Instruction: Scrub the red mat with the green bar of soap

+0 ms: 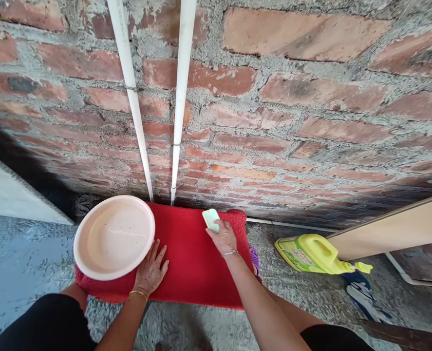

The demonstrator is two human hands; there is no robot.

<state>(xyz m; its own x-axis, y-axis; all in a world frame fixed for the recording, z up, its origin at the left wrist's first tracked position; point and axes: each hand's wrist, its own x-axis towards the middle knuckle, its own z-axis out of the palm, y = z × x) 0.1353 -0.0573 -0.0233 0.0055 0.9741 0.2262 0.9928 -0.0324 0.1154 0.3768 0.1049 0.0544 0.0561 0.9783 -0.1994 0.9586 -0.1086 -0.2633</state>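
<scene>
A red cloth (pixel 194 253) is spread over a long, low support that it hides. On its left end stands a pale pink plastic basin (pixel 119 239), with what seems to be clear water in it. My left hand (pixel 152 270) lies palm down on the cloth beside the basin, fingers apart and holding nothing. Toward the cloth's far right corner, my right hand (pixel 223 236) grips a pale green bar of soap (pixel 210 219) at its near end. Whether the soap's underside touches the cloth is hidden.
A brick wall (pixel 252 117) rises behind the cloth, with two white pipes (pixel 181 97) running down it. At right, a yellow detergent jug (pixel 310 253) lies on the concrete floor near a blue-and-white shoe (pixel 364 297). A pale board (pixel 394 226) leans behind the jug.
</scene>
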